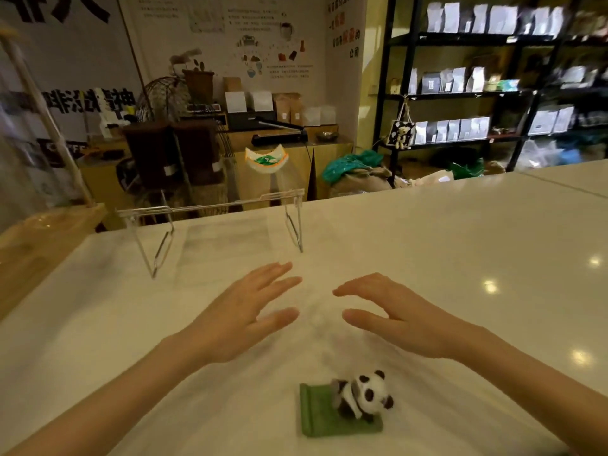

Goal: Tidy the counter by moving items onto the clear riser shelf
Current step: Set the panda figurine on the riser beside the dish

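Left hand (243, 311) and right hand (391, 315) spread wide, empty, above the counter (460, 245). Panda figure (360, 398) near; a dish (266, 158) sits on the clear riser shelf (210, 205).

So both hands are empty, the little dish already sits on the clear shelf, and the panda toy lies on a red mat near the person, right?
Nearly. The head view shows the panda toy on a green mat, not red. The rest holds: both hands, left and right, are empty, and the dish sits on the clear shelf.
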### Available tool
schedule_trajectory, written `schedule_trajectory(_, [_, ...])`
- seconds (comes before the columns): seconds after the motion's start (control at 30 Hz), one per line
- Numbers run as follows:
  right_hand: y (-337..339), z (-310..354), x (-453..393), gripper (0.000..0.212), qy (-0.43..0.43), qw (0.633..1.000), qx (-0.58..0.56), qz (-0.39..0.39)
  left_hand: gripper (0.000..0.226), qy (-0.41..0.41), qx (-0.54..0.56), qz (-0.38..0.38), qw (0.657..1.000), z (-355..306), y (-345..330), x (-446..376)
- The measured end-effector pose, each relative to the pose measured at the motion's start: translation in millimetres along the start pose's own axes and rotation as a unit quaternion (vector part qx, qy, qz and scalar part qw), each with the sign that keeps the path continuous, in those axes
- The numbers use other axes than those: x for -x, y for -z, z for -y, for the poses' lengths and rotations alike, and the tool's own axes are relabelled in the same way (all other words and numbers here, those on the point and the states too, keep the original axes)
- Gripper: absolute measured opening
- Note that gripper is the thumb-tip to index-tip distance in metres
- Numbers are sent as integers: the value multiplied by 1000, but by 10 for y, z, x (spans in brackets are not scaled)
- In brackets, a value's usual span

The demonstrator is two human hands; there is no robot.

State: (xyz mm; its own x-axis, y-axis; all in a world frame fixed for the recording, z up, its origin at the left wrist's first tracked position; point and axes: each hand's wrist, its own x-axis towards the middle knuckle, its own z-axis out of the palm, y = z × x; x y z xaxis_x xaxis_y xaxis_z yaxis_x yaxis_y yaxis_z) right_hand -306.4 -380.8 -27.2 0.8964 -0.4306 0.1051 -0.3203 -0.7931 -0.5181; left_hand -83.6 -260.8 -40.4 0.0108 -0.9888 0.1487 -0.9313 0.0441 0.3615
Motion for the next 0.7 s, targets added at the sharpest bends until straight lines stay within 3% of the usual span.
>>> schedule_trajectory(0.17, [-100, 28, 377, 55, -19, 999, -33, 31, 58, -22, 91, 44, 995, -277, -218, 387])
schedule_trajectory(0.37, [-221, 125, 589, 44, -13, 997, -57, 50, 55, -57, 61, 26, 996, -540, -373, 687])
schedule_trajectory(0.7, [-230, 184, 575, 35, -8, 998, -59, 32, 34, -26, 54, -9, 998, -649, -417, 774])
